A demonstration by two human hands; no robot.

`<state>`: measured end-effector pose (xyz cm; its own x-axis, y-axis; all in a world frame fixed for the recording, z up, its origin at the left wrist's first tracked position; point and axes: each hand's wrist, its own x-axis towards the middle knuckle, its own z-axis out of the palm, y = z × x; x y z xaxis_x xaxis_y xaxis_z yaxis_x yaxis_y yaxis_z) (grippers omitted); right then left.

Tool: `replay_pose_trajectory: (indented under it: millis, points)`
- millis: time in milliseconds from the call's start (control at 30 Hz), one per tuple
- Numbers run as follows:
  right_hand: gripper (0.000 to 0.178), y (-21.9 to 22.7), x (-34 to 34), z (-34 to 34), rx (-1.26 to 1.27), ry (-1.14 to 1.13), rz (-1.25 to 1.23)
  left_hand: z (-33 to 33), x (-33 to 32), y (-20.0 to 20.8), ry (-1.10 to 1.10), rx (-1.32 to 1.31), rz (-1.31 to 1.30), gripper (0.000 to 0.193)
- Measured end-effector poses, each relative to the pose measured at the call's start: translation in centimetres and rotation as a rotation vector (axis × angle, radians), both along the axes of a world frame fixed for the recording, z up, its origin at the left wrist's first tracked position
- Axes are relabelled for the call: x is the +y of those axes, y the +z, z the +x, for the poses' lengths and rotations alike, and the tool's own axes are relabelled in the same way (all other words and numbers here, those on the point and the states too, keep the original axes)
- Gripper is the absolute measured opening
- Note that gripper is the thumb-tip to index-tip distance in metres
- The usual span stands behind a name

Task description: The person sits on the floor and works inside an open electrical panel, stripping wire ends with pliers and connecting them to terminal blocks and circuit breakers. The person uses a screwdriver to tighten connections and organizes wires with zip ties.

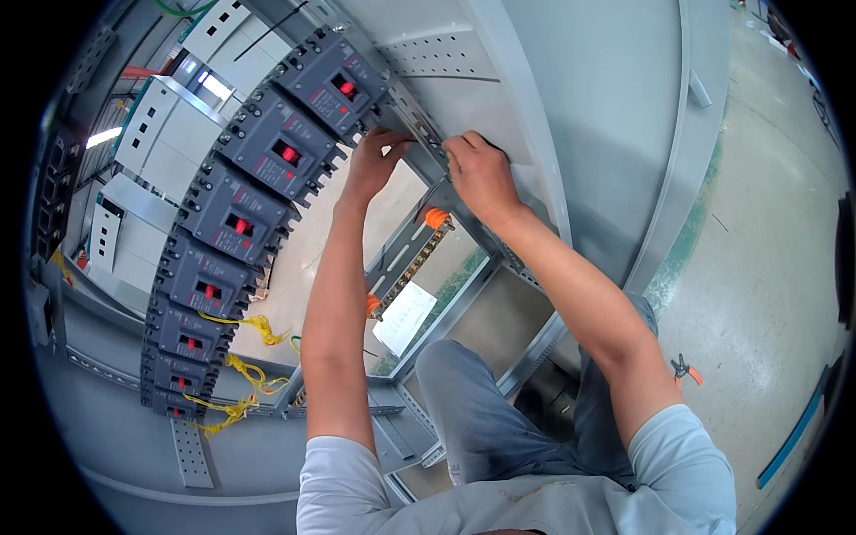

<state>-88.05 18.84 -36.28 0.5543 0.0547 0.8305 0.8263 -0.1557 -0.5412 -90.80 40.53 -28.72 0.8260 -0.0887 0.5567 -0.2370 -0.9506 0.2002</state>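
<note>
My left hand is raised beside the upright perforated rail of a grey metal cabinet, just below the topmost circuit breaker. Its fingers are pinched together on a thin black strip that looks like a cable tie. On the rail's other side, my right hand has its fingers closed at the rail's edge. A dark piece shows behind its knuckles, but what the fingertips hold is hidden. Several dark grey breakers with red switches, such as this breaker, run in a column to the left.
Yellow wire bundles hang from the lower breakers. A brass terminal bar on orange insulators crosses the frame, near a written paper sheet. Another black cable tie sticks out above. Orange-handled pliers lie on the floor, right.
</note>
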Motion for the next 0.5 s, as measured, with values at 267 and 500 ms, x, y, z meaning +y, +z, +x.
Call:
replay_pose_trajectory:
  millis: [267, 500]
  points:
    - [0.008, -0.5, 0.7, 0.4, 0.248, 0.281, 0.228, -4.2, -2.7, -0.8, -0.052, 0.242, -0.464, 0.026]
    - [0.012, -0.4, 1.3, 0.2, 0.491, 0.504, 0.364, -4.1, -4.0, -0.6, -0.001, 0.105, -0.409, 0.028]
